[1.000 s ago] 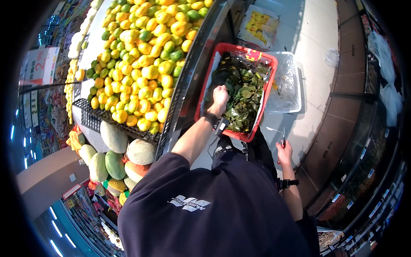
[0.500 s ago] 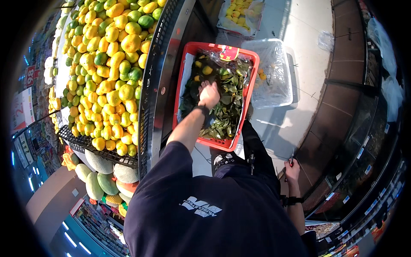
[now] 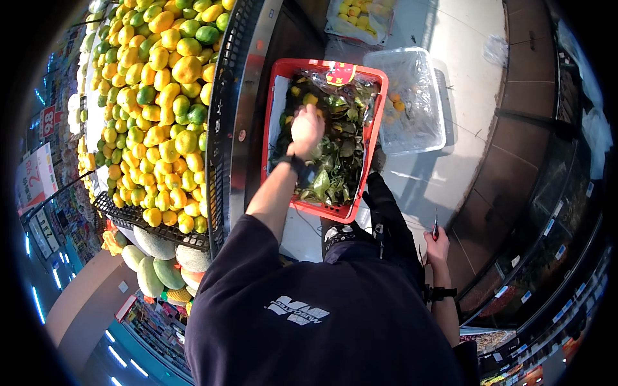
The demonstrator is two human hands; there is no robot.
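My left hand reaches down into a red plastic crate, over a bed of dark green leaves. Its fingertips are at a yellow citrus fruit; they are blurred, and I cannot tell whether they grip it. A few more yellow fruits show near the crate's far left corner, and clear plastic film lines part of the inside. Low at my right side, my right hand is closed around a small pair of snips with red on the handle, its thin tip pointing away from me.
Right of the crate stands a clear plastic bin with a few orange fruits. Beyond is a box of yellow fruit. A black-edged display of green and yellow citrus rises at left, above melons. Dark shelving curves along the right.
My left hand has shifted slightly away from me and left inside the crate, toward the yellow fruit. My right hand stays low with the snips, their tip now showing more plainly.
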